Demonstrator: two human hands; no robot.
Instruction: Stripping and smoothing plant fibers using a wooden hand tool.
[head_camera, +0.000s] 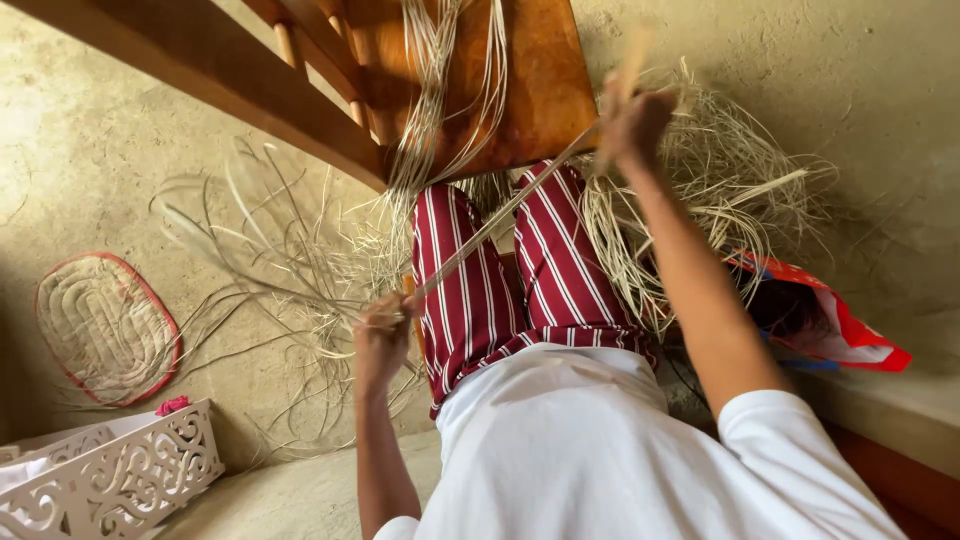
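Left hand (383, 335) is closed, fingers pinching the lower end of a long pale flat straw strip (495, 215). Right hand (632, 122), raised and blurred, grips the upper end; finger detail cannot be told. The strip runs taut, diagonally above the red-and-white striped trousers (480, 290). Loose pale straw (720, 180) lies around; a wooden chair (530, 80) stands ahead.
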